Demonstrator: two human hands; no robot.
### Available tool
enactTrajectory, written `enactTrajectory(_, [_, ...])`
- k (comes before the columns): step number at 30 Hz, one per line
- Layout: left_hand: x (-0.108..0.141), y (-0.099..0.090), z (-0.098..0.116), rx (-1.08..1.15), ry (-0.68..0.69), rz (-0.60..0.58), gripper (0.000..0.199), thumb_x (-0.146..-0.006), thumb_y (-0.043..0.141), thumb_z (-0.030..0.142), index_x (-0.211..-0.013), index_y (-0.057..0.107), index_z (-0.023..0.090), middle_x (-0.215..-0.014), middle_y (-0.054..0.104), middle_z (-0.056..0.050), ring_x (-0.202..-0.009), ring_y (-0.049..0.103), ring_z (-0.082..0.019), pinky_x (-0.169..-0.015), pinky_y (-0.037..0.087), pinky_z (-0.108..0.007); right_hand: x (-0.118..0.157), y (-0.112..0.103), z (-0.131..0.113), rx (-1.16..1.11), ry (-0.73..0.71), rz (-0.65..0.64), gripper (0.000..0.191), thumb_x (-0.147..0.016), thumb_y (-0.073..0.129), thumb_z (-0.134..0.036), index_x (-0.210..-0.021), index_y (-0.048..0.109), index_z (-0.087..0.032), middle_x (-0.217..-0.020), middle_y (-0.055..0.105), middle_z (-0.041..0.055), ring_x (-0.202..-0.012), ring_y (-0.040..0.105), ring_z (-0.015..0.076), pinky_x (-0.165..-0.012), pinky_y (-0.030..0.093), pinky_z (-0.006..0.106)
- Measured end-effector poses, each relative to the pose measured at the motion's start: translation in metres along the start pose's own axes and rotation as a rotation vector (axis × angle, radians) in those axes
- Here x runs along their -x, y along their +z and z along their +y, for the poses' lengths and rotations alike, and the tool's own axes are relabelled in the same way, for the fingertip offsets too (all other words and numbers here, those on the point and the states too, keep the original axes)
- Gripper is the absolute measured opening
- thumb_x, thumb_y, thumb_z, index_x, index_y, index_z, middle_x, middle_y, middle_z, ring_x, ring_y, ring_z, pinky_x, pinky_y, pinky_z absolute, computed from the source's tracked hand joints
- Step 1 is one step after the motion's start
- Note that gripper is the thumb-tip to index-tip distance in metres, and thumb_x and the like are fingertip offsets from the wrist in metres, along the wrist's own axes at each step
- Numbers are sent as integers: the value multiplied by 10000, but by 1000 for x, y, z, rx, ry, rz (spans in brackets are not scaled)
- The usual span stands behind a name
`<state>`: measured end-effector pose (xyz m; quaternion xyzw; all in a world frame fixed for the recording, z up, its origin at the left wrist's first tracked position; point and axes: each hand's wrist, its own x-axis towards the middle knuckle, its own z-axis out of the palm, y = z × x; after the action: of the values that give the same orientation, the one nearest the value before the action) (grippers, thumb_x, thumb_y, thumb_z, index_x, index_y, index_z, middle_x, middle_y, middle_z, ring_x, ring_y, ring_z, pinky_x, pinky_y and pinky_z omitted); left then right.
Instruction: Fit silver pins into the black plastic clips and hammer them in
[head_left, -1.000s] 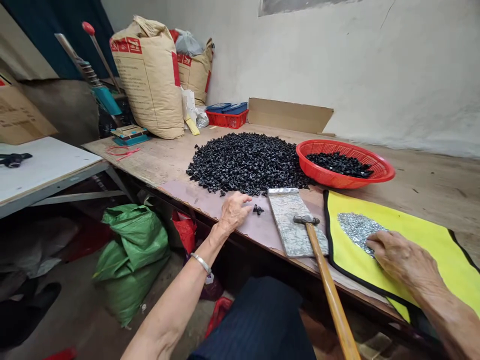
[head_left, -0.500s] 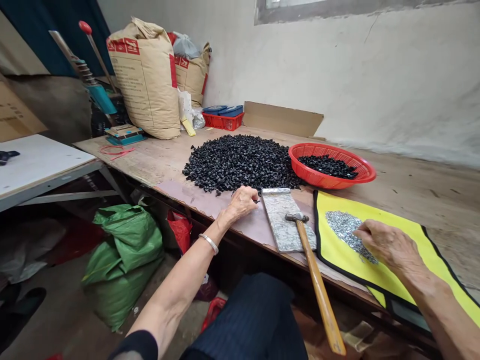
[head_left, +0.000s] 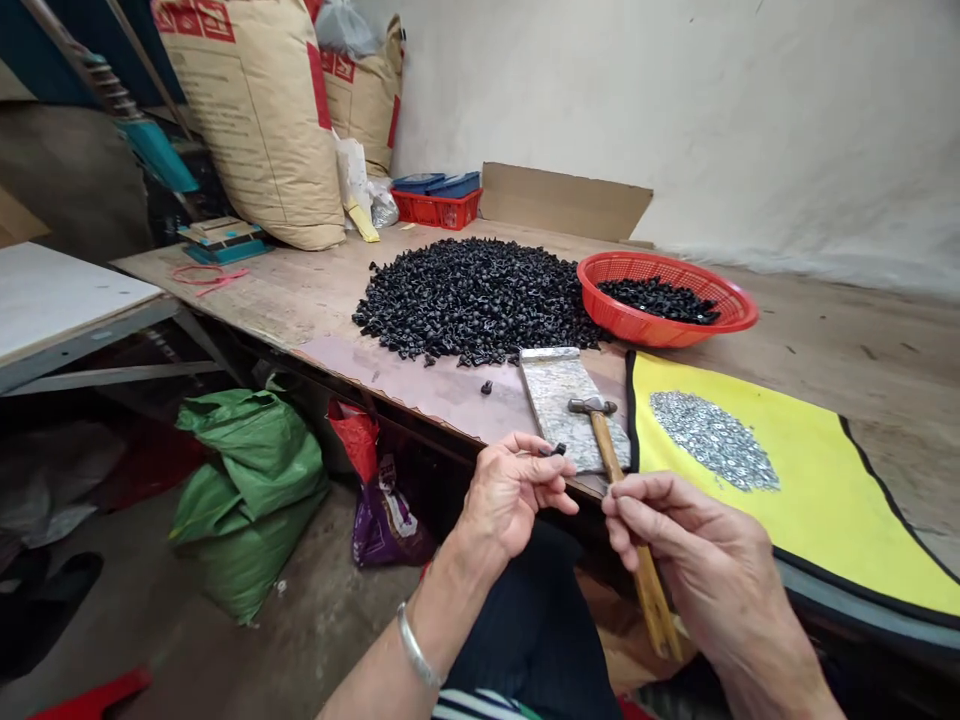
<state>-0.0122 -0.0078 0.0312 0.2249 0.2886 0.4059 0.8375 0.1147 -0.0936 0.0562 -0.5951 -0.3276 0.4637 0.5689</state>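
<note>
- Okay, on my feed the left hand [head_left: 510, 495] is raised above the worktop [head_left: 862, 335], over the lap, and its thumb and fingers [head_left: 536, 452] are pinching a small black plastic piece [head_left: 553, 450], so that grip is closed.
- Right beside it, the right hand [head_left: 694, 535] has its fingers [head_left: 626, 510] curled in, thumb pressed to forefinger, just in front of a hammer [head_left: 611, 450]; I can't tell whether they're gripping anything tiny.
- I'm seeing the hammer's steel head resting on a stone slab [head_left: 570, 405], with its wooden handle slanting down past the worktop edge.
- Up ahead, a big heap of black plastic pieces [head_left: 472, 300] sits on the worktop, and one loose piece [head_left: 487, 387] lies apart on a pink sheet [head_left: 390, 375].
- To the right of the heap, I've got a red basket [head_left: 622, 325] holding more black pieces.
- Next to the slab, a yellow cloth [head_left: 810, 510] carries a patch of small silver bits [head_left: 712, 440].
- Further back against the wall, there are paper sacks [head_left: 255, 120] and a red crate [head_left: 435, 208].
</note>
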Motion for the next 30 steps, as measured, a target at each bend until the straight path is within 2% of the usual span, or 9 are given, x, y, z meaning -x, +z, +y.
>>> enactTrajectory(4, [14, -2, -5, -29, 36, -9, 290, -552, 748, 127, -798, 595, 104, -589, 656, -55, -440, 546, -108, -405, 517, -248, 0, 9, 9, -15, -108, 101, 196, -657, 733, -315, -740, 647, -160, -594, 612, 13, -478, 519, 94, -440, 396, 205])
enactTrajectory(8, [17, -5, -10, -162, 110, -6, 225, -576, 754, 192, -747, 624, 122, -567, 640, -31, -387, 515, -107, -362, 484, -247, -5, 12, 14, -7, -148, 124, 185, -684, 717, -297, -779, 642, -157, -639, 627, 21, -492, 530, 100, -441, 398, 215])
enactTrajectory(10, [18, -7, -15, -311, 220, 32, 183, -585, 747, 182, -743, 661, 149, -582, 630, -8, -388, 505, -99, -372, 463, -236, -6, 15, 14, -30, -144, 115, 187, -708, 697, -306, -787, 633, -150, -618, 622, 20, -466, 515, 95, -415, 376, 210])
enactTrajectory(14, [20, -10, -24, -685, 579, 28, 107, -649, 705, 132, -709, 732, 217, -707, 640, -24, -621, 586, -135, -587, 493, -250, -7, 22, 16, -44, -100, 72, 199, -746, 648, -339, -772, 601, -147, -502, 575, -6, -369, 452, 78, -360, 330, 199])
enactTrajectory(16, [22, -11, -26, -735, 650, 1, 138, -671, 689, 120, -718, 744, 238, -724, 638, -28, -683, 589, -149, -643, 487, -259, -8, 23, 19, -17, -109, 83, 186, -736, 649, -330, -749, 591, -154, -480, 559, -19, -374, 466, 85, -371, 360, 203])
enactTrajectory(18, [23, -12, -25, -674, 581, -10, 154, -643, 711, 114, -740, 746, 228, -744, 638, -25, -653, 583, -142, -612, 480, -254, -8, 23, 22, 48, -141, 94, 155, -726, 649, -305, -735, 591, -161, -482, 550, -31, -396, 485, 89, -400, 399, 211])
enactTrajectory(22, [22, -11, -26, -320, 281, -16, 110, -651, 725, 214, -737, 723, 146, -718, 643, -39, -569, 585, -129, -570, 494, -265, -7, 24, 28, 249, -258, 114, 87, -756, 614, -265, -741, 596, -182, -533, 577, -29, -440, 530, 97, -442, 445, 217])
enactTrajectory(26, [17, -11, -28, -93, 186, 104, 186, -551, 784, 166, -700, 681, 123, -633, 635, -15, -542, 580, -110, -532, 490, -229, -4, 26, 33, 466, -549, 87, 84, -826, 536, -203, -763, 590, -209, -634, 578, -17, -513, 544, 98, -499, 465, 226])
enactTrajectory(30, [16, -13, -28, -77, 95, 20, 217, -578, 791, 212, -728, 672, 111, -630, 633, -16, -542, 579, -97, -560, 489, -223, -4, 24, 35, 585, -806, 86, 144, -830, 500, -128, -827, 603, -228, -782, 632, 18, -688, 608, 134, -626, 495, 258])
